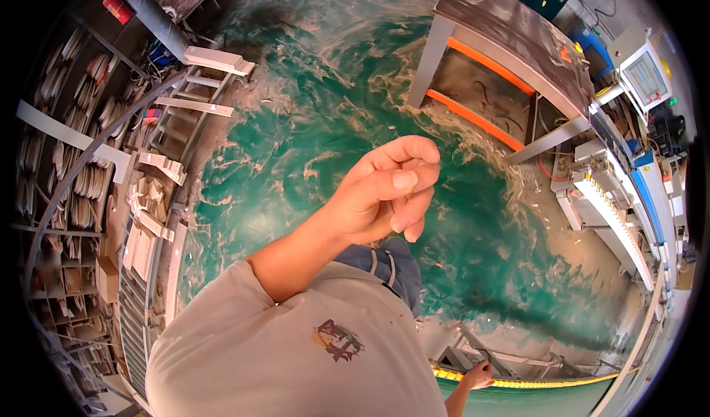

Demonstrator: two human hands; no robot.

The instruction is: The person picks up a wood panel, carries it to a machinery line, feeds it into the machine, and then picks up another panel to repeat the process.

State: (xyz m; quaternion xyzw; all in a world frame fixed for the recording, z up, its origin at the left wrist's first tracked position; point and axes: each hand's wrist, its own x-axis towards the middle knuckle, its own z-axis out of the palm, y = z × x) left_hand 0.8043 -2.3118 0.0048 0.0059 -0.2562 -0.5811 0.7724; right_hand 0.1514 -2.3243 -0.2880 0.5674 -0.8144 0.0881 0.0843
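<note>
My left hand [388, 187] is raised in front of my chest above the green floor [310, 106]. Its fingers are curled in, the thumb lies against the index finger, and nothing shows inside it. My right hand [478, 376] is low at the bottom edge, resting at a yellow-edged green surface [532, 382]. It is small in the picture and its fingers are hard to make out. My grey shirt [296, 350] fills the lower middle.
Sawdust streaks the green floor. A metal table [510, 32] with orange bars stands at the upper right. A long machine [614, 210] with a control screen [645, 76] runs down the right. Racks with pale wooden parts [148, 224] line the left.
</note>
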